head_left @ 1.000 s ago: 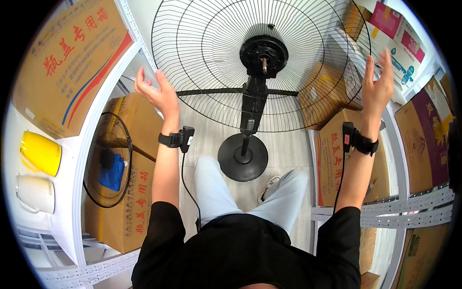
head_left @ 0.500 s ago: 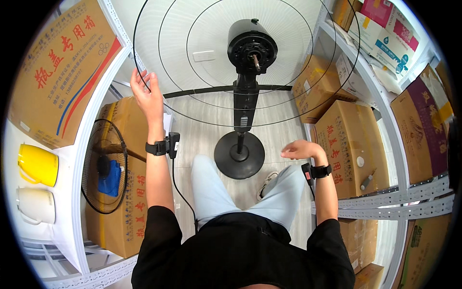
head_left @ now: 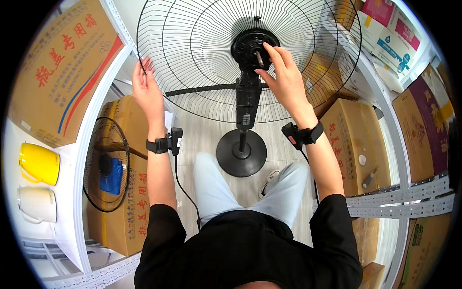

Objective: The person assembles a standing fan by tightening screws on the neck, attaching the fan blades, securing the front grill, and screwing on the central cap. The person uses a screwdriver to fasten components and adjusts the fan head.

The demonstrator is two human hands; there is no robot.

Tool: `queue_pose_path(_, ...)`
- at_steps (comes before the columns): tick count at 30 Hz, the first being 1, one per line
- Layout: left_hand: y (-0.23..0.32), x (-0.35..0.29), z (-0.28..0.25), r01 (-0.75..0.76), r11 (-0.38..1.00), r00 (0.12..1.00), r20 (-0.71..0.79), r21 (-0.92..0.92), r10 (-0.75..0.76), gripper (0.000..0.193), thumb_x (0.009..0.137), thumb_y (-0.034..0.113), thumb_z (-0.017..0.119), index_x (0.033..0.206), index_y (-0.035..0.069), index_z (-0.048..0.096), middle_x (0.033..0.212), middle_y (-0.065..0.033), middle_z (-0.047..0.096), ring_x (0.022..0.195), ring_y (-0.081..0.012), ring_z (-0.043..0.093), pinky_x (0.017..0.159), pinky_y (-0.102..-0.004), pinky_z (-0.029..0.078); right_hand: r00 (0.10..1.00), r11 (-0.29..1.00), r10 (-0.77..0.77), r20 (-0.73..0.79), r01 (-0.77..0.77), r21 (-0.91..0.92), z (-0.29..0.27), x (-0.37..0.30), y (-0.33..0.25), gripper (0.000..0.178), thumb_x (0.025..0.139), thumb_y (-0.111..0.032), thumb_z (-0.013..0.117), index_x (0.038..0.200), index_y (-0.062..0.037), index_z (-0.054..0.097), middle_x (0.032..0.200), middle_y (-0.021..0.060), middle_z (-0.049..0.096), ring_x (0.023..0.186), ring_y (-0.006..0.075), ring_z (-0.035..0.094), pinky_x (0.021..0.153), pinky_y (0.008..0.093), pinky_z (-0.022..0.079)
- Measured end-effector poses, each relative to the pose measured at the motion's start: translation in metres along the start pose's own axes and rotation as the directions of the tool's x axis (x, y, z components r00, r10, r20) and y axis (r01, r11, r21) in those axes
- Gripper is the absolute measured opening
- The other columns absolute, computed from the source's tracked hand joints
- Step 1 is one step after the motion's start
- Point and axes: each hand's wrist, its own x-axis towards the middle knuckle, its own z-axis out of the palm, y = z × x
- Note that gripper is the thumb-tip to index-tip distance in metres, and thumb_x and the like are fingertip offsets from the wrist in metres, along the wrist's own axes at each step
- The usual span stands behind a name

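Observation:
A black floor fan stands in front of me, its round base (head_left: 241, 153) on the floor and its dark post (head_left: 246, 107) rising to the motor housing. A wide black wire fan guard (head_left: 202, 103) sits around the motor. My left hand (head_left: 148, 92) grips the guard's left rim, the wire passing between fingers and thumb. Beside the metal motor shaft (head_left: 260, 59), my right hand (head_left: 288, 81) is open, with thumb and fingers apart around the hub. The fingertips are close to the hub; whether they touch it I cannot tell.
A second wire guard (head_left: 126, 166) leans at left against cardboard boxes (head_left: 137, 212), with a blue piece in it. Yellow (head_left: 41, 164) and white (head_left: 38, 204) jugs stand on the left shelf. On the right, boxes (head_left: 361, 144) and metal shelf rails (head_left: 409, 192) flank me.
My right hand has moved from above my right knee up and left to the fan's hub. The guard's wires, blurred before, now show sharply. My left hand stays at the rim.

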Motion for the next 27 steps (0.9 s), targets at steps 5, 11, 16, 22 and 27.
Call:
queue_pose_path(5,-0.007,-0.003,-0.004,0.008,1.0,1.0,0.017,-0.03,-0.007,0.039,0.097,-0.003,0.043,0.135,-0.009,0.039,0.13,-0.0224,0.054,0.122,-0.0274,0.055,0.102,-0.0382,0.045,0.975,0.97,-0.01,-0.22,-0.044,-0.24,0.027,-0.002,0.0,0.051,0.073,-0.024,0.08,0.114,-0.004,0.057,0.103,0.0068,0.057,0.082,0.0213,0.064,0.058,0.0296,0.053)
queue_pose_path(11,-0.01,-0.006,-0.004,0.023,0.998,1.0,0.016,-0.058,-0.022,0.04,0.097,-0.003,0.044,0.135,-0.01,0.039,0.13,-0.0229,0.054,0.122,-0.0275,0.054,0.102,-0.0384,0.045,0.973,0.94,0.078,-0.219,-0.145,-0.31,0.041,-0.006,0.011,0.051,0.072,-0.033,0.081,0.108,-0.0044,0.058,0.096,0.0052,0.058,0.067,0.019,0.063,0.048,0.0287,0.05)
queue_pose_path(16,-0.01,-0.007,-0.01,0.029,0.997,0.999,0.016,-0.069,-0.028,0.04,0.096,-0.003,0.045,0.135,-0.01,0.038,0.131,-0.0229,0.053,0.122,-0.0276,0.054,0.102,-0.0388,0.045,0.989,0.983,-0.025,-0.143,-0.002,-0.181,0.016,0.002,0.003,0.052,0.073,-0.028,0.081,0.116,-0.008,0.059,0.101,0.0037,0.057,0.067,0.0165,0.063,0.05,0.0277,0.051)
queue_pose_path(22,-0.007,-0.009,0.0,0.016,0.998,1.0,0.012,-0.059,-0.015,0.042,0.096,-0.003,0.045,0.136,-0.01,0.037,0.131,-0.0221,0.053,0.123,-0.0277,0.053,0.104,-0.039,0.043,0.962,0.939,-0.175,-0.212,0.099,-0.328,0.019,0.005,0.017,0.046,0.076,-0.025,0.08,0.115,-0.0103,0.061,0.093,-0.0001,0.059,0.065,0.0114,0.061,0.051,0.0244,0.05)
queue_pose_path(27,-0.007,-0.013,0.005,0.026,0.998,1.0,0.016,-0.053,-0.025,0.045,0.096,-0.003,0.046,0.138,-0.009,0.034,0.132,-0.0215,0.051,0.123,-0.0273,0.052,0.106,-0.0385,0.041,0.985,0.951,0.024,-0.173,-0.076,-0.299,0.023,-0.002,0.01,0.037,0.078,-0.024,0.078,0.109,-0.0105,0.064,0.092,0.0002,0.061,0.064,0.0125,0.062,0.052,0.0241,0.05)
